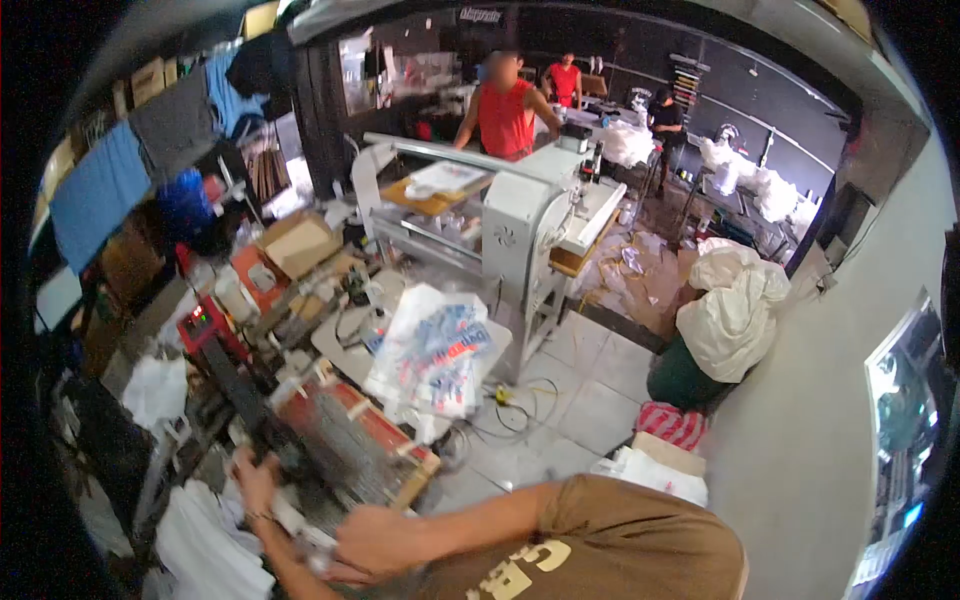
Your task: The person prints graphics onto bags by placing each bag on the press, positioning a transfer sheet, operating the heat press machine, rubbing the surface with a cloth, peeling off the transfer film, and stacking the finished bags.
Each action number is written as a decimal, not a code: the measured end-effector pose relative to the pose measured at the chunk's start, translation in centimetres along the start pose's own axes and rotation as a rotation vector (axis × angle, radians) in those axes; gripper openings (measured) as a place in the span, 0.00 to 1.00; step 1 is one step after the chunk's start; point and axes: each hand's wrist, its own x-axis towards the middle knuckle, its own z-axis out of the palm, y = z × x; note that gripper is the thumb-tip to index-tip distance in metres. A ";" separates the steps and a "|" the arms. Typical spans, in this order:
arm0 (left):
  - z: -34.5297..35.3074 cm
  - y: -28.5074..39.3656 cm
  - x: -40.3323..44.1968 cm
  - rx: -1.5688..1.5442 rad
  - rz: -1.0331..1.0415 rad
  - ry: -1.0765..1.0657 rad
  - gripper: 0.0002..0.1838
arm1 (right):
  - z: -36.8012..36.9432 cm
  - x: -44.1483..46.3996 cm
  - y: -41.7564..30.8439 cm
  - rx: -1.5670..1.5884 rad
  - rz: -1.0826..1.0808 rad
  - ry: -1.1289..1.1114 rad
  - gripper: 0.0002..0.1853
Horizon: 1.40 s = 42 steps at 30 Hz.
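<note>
The right hand (375,540) is hanging curled; I cannot tell whether it is gripping anything. Farther left, the left hand (255,483) is bending its fingers beside the black bar (235,388), its hold unclear. The bar is running lengthwise away and leftward, pointing toward the red box (207,322). A frame (416,484) is lying right of it, standing between the hands and printed sheets (435,350); a white machine (515,225) is standing beyond.

White machine (512,232), hanging blue cloth (100,195)

My brown shirt (650,530) carries pale yellow lettering (512,577), while I see a grey-and-red panel (365,445), white cloth (208,540), white sheets (437,345) printed blue and red, a red-and-white striped bundle (672,427) and a dark green bin (683,382)
</note>
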 end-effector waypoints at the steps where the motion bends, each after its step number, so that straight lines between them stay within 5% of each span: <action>1: -2.1 6.7 -1.6 -0.042 -0.138 -0.098 0.26 | -1.8 0.7 -0.4 0.044 -0.057 0.045 0.32; 2: -5.2 13.4 -2.6 -0.079 -0.257 -0.173 0.23 | -3.4 2.1 -0.4 0.073 -0.131 0.109 0.32; 4: -10.6 14.4 -2.1 -0.207 0.544 -0.241 0.21 | -8.1 4.0 -1.4 -0.043 -0.181 0.115 0.31; 6: -11.3 22.3 -4.7 -0.289 0.238 0.414 0.23 | -10.7 6.9 -1.8 -0.036 -0.315 0.415 0.28; 8: -17.2 21.3 -6.1 -0.629 0.545 0.049 0.31 | -13.2 10.4 -1.7 -0.020 -0.348 0.636 0.25; 9: -18.6 20.5 -4.8 -0.641 0.552 0.040 0.31 | -14.4 12.8 -1.3 -0.041 -0.387 0.703 0.24; 12: -22.1 18.0 -0.4 -0.740 0.334 0.489 0.37 | -17.5 19.2 0.4 0.014 -0.519 0.930 0.20; 13: -22.9 19.2 0.3 -0.713 0.348 0.539 0.37 | -17.8 19.1 0.5 0.011 -0.515 0.935 0.20; 15: -25.0 22.9 2.7 -0.632 0.469 0.514 0.37 | -18.3 18.7 0.9 -0.126 -0.598 1.368 0.18; 17: -26.3 27.4 4.3 -0.573 0.541 0.483 0.37 | -17.1 13.6 3.0 0.005 -0.647 1.122 0.18; 19: -27.3 32.1 6.2 -0.502 0.590 0.458 0.37 | -16.4 5.0 5.3 0.286 -0.401 0.510 0.13; 20: -28.0 34.6 7.6 -0.470 0.602 0.456 0.37 | -14.8 1.4 7.0 0.391 -0.405 0.525 0.12; 22: -30.5 36.4 10.3 -0.435 0.604 0.453 0.37 | -11.7 -6.4 11.0 0.742 0.117 0.215 0.16; 23: -32.2 36.0 12.5 -0.443 0.613 0.453 0.37 | -7.9 -10.3 13.9 0.971 0.358 0.276 0.20; 26: -36.9 36.0 18.6 0.110 0.581 0.598 0.35 | 5.3 -25.0 20.4 0.457 0.989 0.420 0.32; 27: -37.0 37.5 18.6 0.120 0.483 0.611 0.34 | 14.9 -33.9 24.2 0.006 1.093 0.312 0.35; 28: -37.2 38.9 18.7 0.129 0.387 0.627 0.34 | 16.5 -38.2 21.8 0.042 1.465 -0.132 0.35; 29: -39.2 37.8 21.4 0.065 0.454 0.567 0.31 | 25.6 -47.6 22.8 0.360 1.539 -0.005 0.33; 30: -40.5 38.0 22.5 0.099 0.473 0.567 0.30 | 32.7 -53.7 22.8 0.266 1.459 -0.137 0.33; 31: -40.8 38.4 22.7 0.195 0.499 0.580 0.29 | 28.6 -52.3 15.8 0.388 1.542 -0.132 0.33; 34: -39.9 39.4 20.6 0.579 0.646 0.655 0.25 | 32.3 -54.8 9.0 1.300 2.025 -0.087 0.31; 37: -37.0 41.2 16.1 0.953 0.902 0.797 0.22 | 33.2 -54.3 5.6 1.605 2.005 0.130 0.31; 40: -31.5 42.1 9.1 0.892 1.029 0.983 0.16 | 33.3 -53.5 5.9 1.687 1.934 0.265 0.30; 42: -28.6 41.5 3.9 0.838 1.197 0.663 0.10 | 32.9 -52.9 6.6 1.716 1.877 0.328 0.29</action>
